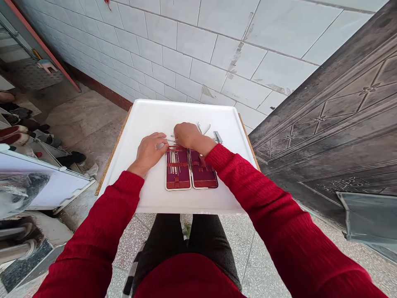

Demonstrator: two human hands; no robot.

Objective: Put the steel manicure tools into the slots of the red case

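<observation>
An open manicure case (178, 184) with a dark red lining lies before me, its two halves spread flat. Several slim metal tools (173, 161) sit under the strap in its left half. My left hand (150, 150) is at the case's top left corner, thumb and fingers closed together; what is between them is too small to name. Over the top edge, my right hand (189, 135) is curled down with its fingertips hidden. Thin silvery pieces show between the hands. Beyond my right wrist lie metal nippers (204, 129) with handles spread and a nail clipper (218, 137).
The case rests on a white tabletop (151, 194) with a raised rim, close to a tiled wall (180, 54). A dark patterned panel (313, 124) stands at the right. On the left are a shoe rack (46, 149) and shoes (14, 134).
</observation>
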